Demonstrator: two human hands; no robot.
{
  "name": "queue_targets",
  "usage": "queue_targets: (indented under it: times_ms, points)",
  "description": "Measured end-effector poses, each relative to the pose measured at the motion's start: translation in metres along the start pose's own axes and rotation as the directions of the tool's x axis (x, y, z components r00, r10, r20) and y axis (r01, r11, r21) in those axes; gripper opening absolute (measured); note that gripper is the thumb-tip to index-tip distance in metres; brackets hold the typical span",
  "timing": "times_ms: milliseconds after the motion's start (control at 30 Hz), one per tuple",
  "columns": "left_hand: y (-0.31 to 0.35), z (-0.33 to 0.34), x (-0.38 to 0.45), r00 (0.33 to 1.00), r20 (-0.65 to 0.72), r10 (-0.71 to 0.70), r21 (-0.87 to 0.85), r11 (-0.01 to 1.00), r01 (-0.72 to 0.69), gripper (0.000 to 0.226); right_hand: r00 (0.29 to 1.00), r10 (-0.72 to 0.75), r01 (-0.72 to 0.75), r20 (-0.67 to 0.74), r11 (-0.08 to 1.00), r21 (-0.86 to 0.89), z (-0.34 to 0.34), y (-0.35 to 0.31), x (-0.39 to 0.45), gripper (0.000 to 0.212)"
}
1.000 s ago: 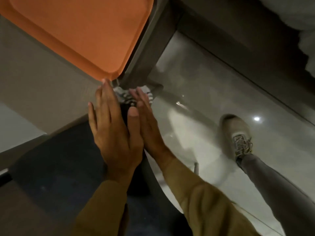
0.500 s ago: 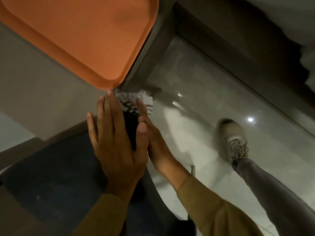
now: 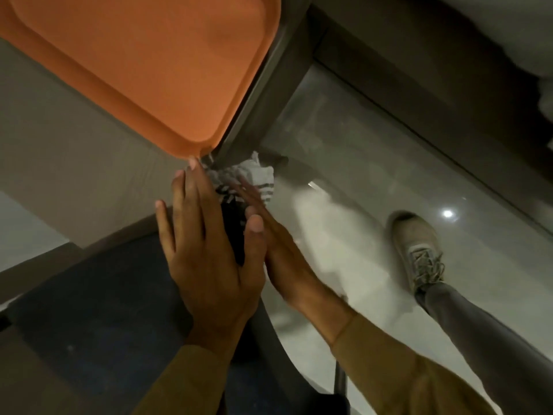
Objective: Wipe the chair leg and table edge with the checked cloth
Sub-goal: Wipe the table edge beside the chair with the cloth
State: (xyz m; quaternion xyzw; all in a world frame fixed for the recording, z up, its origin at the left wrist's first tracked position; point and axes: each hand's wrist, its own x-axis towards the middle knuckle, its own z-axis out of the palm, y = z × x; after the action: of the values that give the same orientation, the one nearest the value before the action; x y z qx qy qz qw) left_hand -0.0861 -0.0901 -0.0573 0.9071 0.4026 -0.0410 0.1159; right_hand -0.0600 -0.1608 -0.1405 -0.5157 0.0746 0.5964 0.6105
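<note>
As your hands slide toward the upper middle of the frame, the checked cloth (image 3: 254,178) now pokes out further beyond your fingertips, close under the orange tray (image 3: 143,67) corner. Your left hand (image 3: 206,253) and right hand (image 3: 278,253) stay flat, palms pressed together around the dark chair leg (image 3: 235,232) with the cloth between, so the stroke looks nearly spent.

Glossy grey floor (image 3: 374,205), light glare (image 3: 447,213).
</note>
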Motion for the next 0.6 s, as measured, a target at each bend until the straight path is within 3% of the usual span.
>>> queue_targets:
  times_ms: [167,300,467,600]
  points:
    - [-0.003,0.005,-0.002,0.999,-0.038,0.001,-0.025,1.0,-0.002,0.086,0.998,0.019,-0.024,-0.061,0.997,-0.077,-0.017,0.008,0.057,0.058]
    - [-0.006,0.008,-0.003,0.998,-0.061,-0.005,-0.06,0.998,0.001,0.085,0.969,0.188,-0.2,-0.159,0.978,-0.065,-0.04,0.011,0.11,0.06]
    - [-0.002,0.001,-0.002,1.0,-0.029,0.0,-0.038,0.999,-0.001,0.085,0.994,0.077,-0.074,-0.079,0.996,0.045,-0.011,-0.007,0.056,0.062]
    - [-0.001,0.0,-0.001,1.0,-0.025,-0.004,-0.019,1.0,0.003,0.077,0.997,-0.055,0.05,0.046,0.992,0.113,0.01,-0.008,-0.004,0.041]
